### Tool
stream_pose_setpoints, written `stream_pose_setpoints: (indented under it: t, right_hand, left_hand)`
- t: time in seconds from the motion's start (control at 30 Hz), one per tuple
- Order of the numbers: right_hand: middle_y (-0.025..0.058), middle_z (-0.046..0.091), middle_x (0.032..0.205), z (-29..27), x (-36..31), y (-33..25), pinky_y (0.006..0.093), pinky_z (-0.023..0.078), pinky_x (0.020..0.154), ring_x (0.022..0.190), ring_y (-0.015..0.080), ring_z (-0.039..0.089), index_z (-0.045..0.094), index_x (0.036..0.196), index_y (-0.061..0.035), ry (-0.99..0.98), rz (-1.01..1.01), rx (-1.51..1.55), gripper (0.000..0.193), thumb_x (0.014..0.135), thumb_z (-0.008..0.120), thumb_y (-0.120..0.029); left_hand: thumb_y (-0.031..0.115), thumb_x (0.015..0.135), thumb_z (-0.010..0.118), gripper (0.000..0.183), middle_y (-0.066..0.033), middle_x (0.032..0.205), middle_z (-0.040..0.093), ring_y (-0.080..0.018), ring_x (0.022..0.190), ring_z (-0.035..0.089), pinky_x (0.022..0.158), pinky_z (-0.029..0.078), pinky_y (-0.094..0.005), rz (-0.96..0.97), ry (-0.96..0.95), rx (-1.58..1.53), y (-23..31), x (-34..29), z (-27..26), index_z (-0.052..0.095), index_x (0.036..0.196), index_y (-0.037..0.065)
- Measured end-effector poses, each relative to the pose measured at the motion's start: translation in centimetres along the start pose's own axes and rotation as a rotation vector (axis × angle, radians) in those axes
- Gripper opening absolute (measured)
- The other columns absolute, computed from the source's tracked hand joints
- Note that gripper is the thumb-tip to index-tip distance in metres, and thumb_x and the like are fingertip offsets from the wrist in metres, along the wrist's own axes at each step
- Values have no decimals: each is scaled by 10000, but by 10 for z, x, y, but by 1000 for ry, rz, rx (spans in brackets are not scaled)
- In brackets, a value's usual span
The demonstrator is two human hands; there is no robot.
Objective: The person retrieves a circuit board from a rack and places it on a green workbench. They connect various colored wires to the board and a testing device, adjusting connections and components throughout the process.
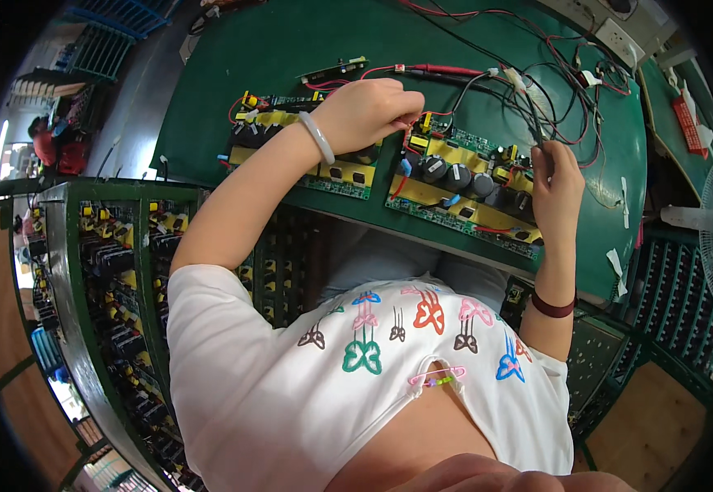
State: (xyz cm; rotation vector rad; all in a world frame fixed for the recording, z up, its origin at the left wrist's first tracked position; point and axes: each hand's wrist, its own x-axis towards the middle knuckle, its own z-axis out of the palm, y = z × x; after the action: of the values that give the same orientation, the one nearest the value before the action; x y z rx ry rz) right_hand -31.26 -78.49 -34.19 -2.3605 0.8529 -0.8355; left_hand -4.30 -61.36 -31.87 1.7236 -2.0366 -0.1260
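Note:
Two green circuit boards lie side by side on the green table. On the right board (pixel 430 197) stand yellow transformers, dark round capacitors and yellow metal strips. My left hand (pixel 373 111) is closed in a pinch at this board's upper left corner, beside red wires; what its fingertips hold is hidden. Below its wrist lies the left board (pixel 348 182), partly covered by my forearm. My right hand (pixel 557 176) is at the right board's right end, its fingers closed around the end of a black test lead (pixel 538 127).
A red test probe (pixel 446 70) and a small upright board (pixel 336 70) lie behind the boards. Tangled black and red cables (pixel 574 98) spread at the back right, near a socket strip (pixel 619 39). A green rack (pixel 65 246) full of boards stands left. A person (pixel 57 143) is far left.

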Motion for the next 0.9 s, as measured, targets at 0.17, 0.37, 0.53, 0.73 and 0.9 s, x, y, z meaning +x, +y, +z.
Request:
stream_pose_setpoints:
  t: [0.17, 0.37, 0.53, 0.73, 0.9]
  right_hand:
    - [172, 628, 896, 1, -1, 1, 371, 475, 649, 702, 297, 598, 608, 998, 51, 2, -6, -17, 146, 949, 653, -80]
    - [167, 625, 894, 1, -1, 1, 348, 474, 637, 688, 269, 593, 607, 996, 52, -12, 3, -25, 148, 954, 651, -82]
    - [157, 616, 882, 1, 0, 2, 340, 471, 628, 681, 251, 580, 605, 990, 49, -7, -23, -25, 145, 953, 653, -83]
    - [149, 616, 882, 1, -1, 1, 340, 470, 619, 680, 249, 578, 604, 986, 45, -11, -12, -22, 139, 952, 654, -80]
    - [146, 615, 883, 2, -1, 2, 337, 473, 614, 674, 241, 580, 605, 998, 42, -6, -26, -32, 139, 950, 658, -77]
  left_hand:
    - [66, 844, 685, 140, -84, 768, 567, -279, 754, 606, 662, 498, -392, 30, 18, 16, -5, -1, 4, 548, 869, 72]
    - [77, 837, 670, 122, -78, 760, 562, -273, 735, 594, 643, 503, -379, 138, 37, 72, -8, -1, 5, 551, 865, 75]
    - [72, 799, 641, 105, -54, 744, 566, -242, 767, 592, 650, 518, -359, 280, 50, 161, -12, -1, 6, 556, 860, 79]
    - [62, 779, 623, 111, -42, 749, 588, -221, 797, 587, 674, 531, -336, 332, 33, 175, -9, 1, 1, 564, 872, 76]
    - [55, 779, 621, 117, -39, 756, 596, -222, 800, 590, 687, 530, -332, 348, 44, 160, -13, 0, 4, 565, 880, 74]
